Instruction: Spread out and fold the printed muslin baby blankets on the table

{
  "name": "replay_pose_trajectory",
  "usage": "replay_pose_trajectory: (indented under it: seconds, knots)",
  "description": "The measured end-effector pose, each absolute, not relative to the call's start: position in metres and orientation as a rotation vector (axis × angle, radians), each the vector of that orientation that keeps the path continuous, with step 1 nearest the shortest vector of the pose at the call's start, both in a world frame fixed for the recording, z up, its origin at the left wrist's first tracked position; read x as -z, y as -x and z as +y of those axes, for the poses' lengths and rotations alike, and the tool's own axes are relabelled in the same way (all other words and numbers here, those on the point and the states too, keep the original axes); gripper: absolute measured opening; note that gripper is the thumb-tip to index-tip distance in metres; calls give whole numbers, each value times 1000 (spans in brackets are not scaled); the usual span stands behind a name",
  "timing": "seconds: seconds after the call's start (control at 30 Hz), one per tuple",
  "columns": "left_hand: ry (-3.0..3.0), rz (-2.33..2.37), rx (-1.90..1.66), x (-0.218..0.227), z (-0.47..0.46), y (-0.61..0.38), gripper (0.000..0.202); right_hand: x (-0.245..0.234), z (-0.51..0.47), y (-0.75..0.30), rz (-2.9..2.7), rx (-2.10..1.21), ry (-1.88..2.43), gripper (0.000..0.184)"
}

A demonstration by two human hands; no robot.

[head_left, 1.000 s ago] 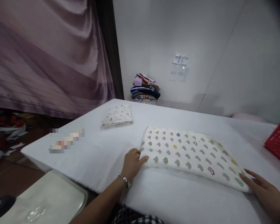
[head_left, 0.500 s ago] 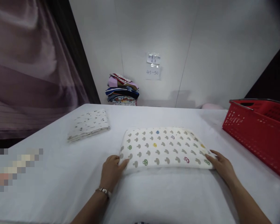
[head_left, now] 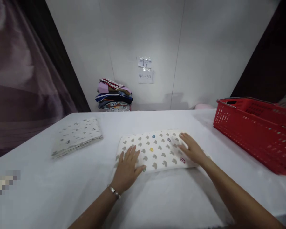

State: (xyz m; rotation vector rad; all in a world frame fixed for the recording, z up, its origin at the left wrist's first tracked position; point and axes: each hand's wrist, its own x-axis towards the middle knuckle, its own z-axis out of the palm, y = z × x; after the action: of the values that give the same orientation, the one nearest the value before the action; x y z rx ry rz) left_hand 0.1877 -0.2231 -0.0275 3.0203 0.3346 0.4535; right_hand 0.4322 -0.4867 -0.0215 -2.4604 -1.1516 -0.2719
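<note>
A folded white cloth with a mushroom print (head_left: 159, 151) lies on the white table in front of me. Over its left part, my left hand (head_left: 128, 167) is spread flat, palm down, with a bracelet at the wrist. My right hand (head_left: 193, 149) lies over the cloth's right part, fingers stretched out. Both hands are open and grip nothing; whether the palms press on the fabric I cannot tell. Farther left lies a second folded white cloth with small grey marks (head_left: 78, 135).
A red plastic basket (head_left: 252, 133) with metal handles stands on the right of the table (head_left: 147, 119). A pile of folded clothes (head_left: 114, 95) sits behind the table's far edge, against the wall. Paper notes (head_left: 146, 76) are taped to the wall. A curtain (head_left: 26, 82) hangs at the left.
My hands have let go of the mushroom-print cloth's two side edges and moved inward onto its top, fingers now spread. The view has turned slightly to the right.
</note>
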Motion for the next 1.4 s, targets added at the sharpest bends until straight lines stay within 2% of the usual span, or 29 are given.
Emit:
replay_pose_trajectory:
  seconds: [0.1, 0.27, 0.37, 0.53, 0.73, 0.9, 1.0, 1.1, 1.23, 1.4]
  knots:
    - [-3010, 207, -253, 40, -226, -196, 62, 23, -456, -453, -1311, 113, 2600, 60]
    - [-2999, 169, -244, 58, -220, -190, 61, 47, -455, -506, -796, -89, 2948, 61]
    - [-2972, 162, -227, 60, -216, -187, 60, 58, -458, -519, -782, -86, 2942, 62]
    - [-2844, 210, -91, 44, -195, -204, 47, 62, -458, -517, -811, -60, 2923, 63]
    - [-2889, 574, -203, 29, -163, -257, 66, 46, -451, -515, -765, -164, 3020, 63]
    - [-2859, 717, -59, 49, -148, -276, 74, 35, -410, -495, -1050, 66, 2908, 64]
    - [-2837, 715, -77, 55, -145, -274, 75, 40, -386, -485, -1262, -21, 2782, 64]
    - [-2812, 744, -69, 54, -146, -273, 78, 51, -377, -487, -1206, -140, 2801, 63]
    - [-2789, 766, -54, 54, -147, -273, 82, 60, -378, -494, -1184, -137, 2810, 63]
    - [-2752, 784, -68, 48, -142, -279, 73, 60, -378, -494, -1184, -146, 2828, 64]
